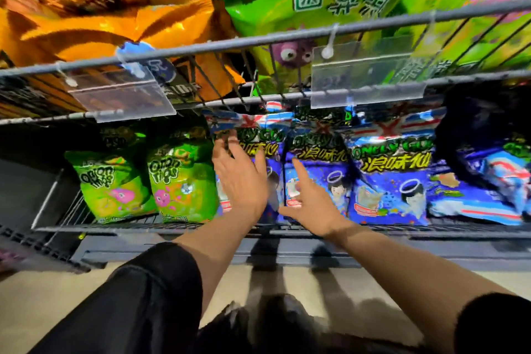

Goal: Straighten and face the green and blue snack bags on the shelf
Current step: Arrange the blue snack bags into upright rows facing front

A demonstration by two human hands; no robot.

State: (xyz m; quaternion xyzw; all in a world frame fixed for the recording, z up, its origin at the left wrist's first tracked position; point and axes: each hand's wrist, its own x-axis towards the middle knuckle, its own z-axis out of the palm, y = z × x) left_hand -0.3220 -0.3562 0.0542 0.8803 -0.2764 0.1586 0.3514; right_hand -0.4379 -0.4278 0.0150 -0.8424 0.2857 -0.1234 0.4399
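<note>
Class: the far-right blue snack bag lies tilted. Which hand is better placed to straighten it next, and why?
Probably the right hand: it is open on the blue bags, nearer the tilted blue bag. The left hand sits beside the green bags.

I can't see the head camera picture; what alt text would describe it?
Two bare hands, left hand and right hand, reach with open fingers to blue snack bags on a low wire shelf. Green snack bags stand to their left.

The left hand [240, 178] covers most of the blue bag [247, 146] behind it. Far right of the right hand [311, 204], the tilted blue bag [482, 192] is blurred under a dark shape [477, 129] I cannot identify.
</note>
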